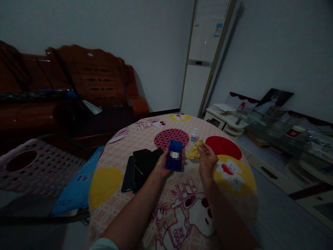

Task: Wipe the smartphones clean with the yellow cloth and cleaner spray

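My left hand (163,166) is closed around the lower left edge of a blue smartphone (172,164), its glossy back facing up with a pale patch on it. Pinched in my right hand (208,158) is a yellow cloth (194,152), which hangs crumpled toward the tabletop, to the right of the phone. A small white bottle (194,134) stands upright just behind the cloth. Left of the phone, several dark phones or tablets (142,163) lie in an overlapping pile, partly hidden by my left forearm.
A round table (182,187) with a patterned cloth bears these things. Behind it stand a wooden sofa (91,76) and a tall white air conditioner (199,45). A woven chair (52,159) with a blue bag (75,187) is at left; a glass-topped cabinet (281,135) is at right.
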A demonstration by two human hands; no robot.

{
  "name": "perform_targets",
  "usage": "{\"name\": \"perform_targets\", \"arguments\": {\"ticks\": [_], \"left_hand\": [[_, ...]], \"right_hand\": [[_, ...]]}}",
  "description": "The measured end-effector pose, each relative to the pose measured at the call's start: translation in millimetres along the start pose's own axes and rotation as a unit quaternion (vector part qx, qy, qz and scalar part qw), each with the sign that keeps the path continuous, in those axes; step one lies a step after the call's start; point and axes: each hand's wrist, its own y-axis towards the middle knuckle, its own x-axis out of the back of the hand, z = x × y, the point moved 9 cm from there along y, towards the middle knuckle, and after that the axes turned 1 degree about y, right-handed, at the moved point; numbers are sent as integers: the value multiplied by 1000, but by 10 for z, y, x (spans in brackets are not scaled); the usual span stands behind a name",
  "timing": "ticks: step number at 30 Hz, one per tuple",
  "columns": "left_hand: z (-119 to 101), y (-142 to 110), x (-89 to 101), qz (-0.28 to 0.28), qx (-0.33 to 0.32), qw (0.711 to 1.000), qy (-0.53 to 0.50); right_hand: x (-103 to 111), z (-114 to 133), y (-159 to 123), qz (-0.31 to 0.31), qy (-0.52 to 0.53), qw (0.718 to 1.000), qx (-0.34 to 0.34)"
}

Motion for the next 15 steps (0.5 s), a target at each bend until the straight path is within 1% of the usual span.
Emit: {"name": "perform_targets", "arguments": {"ticks": [3,5,7,9,11,13,15], "left_hand": [[46,-32,-74,32,20,999,6],[161,-64,-127,45,60,997,24],[295,-99,-174,57,102,992,43],[381,-122,-215,69,120,989,53],[406,-124,-237,73,117,989,53],[374,-111,-229,64,100,992,45],[286,-89,-190,40,67,996,33]], "right_hand": [[74,79,28,-35,6,999,31],[60,87,12,-29,-11,999,42],[-10,64,-18,7,-38,998,52],[-133,58,-67,69,-88,990,84],[-285,89,-153,137,-164,966,144],[-437,127,-275,192,-243,928,207],[-565,152,-408,234,-296,891,251]]}}
